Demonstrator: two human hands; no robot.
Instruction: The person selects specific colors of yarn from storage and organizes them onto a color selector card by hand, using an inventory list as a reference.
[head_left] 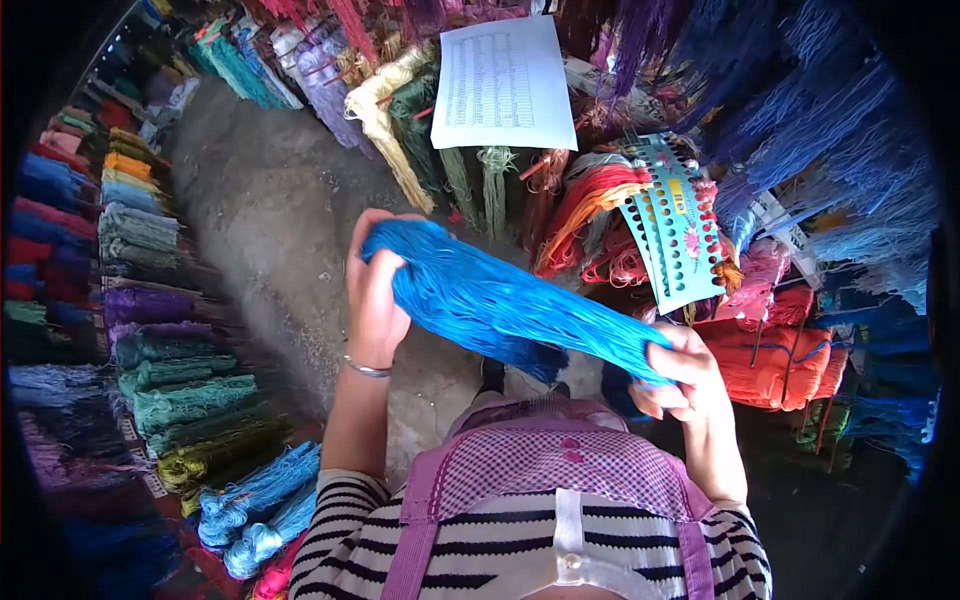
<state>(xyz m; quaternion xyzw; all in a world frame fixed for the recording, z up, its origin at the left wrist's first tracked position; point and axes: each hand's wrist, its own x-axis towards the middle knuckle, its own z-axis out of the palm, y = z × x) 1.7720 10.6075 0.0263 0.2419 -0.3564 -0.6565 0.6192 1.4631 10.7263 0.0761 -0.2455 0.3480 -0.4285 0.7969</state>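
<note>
A glossy blue skein of thread (500, 295) stretches slantwise between my two hands, in front of my body. My left hand (378, 280) is closed around its upper left end, with the thumb over the strands. At the lower right end, the fingers of my right hand (680, 372) wrap round the skein. Part of the skein hangs lower in a darker blue fold near the middle. Beyond my right hand lie a turquoise card with punched holes and thread samples (672, 225) and a bundle of red-orange thread (765, 360).
A printed sheet (503, 85) lies on skeins at the far side. Colored skeins line the left in a long row, including teal ones (190, 400) and light blue ones (255, 505). Blue strands (800, 150) hang at upper right. Grey floor (260, 190) runs between the rows.
</note>
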